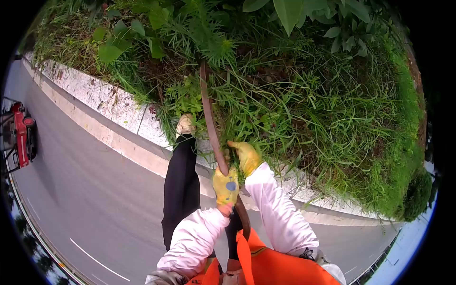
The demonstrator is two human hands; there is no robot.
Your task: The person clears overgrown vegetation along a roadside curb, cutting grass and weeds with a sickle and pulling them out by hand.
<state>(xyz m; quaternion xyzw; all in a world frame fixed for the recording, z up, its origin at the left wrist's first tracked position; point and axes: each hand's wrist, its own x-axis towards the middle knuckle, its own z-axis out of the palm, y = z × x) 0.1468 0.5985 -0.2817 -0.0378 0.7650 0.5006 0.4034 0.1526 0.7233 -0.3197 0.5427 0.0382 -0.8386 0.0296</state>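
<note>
A long brown wooden handle (209,114) runs from the weeds down to my orange vest (285,266). My left hand (225,186), in a yellow glove, is wrapped round this handle near the curb. To its right, my right hand (247,158), also in a yellow glove, reaches to the edge of the green weeds (275,104), one finger pointing left. The far end of the handle is hidden among leafy plants. Whether my right hand holds any stems cannot be made out.
A pale stone curb (118,109) borders the grey road (95,190). One foot (185,124) is on the curb by the grass. A red vehicle (21,133) stands on the road at the far left. Broad leaves (289,14) hang at the top.
</note>
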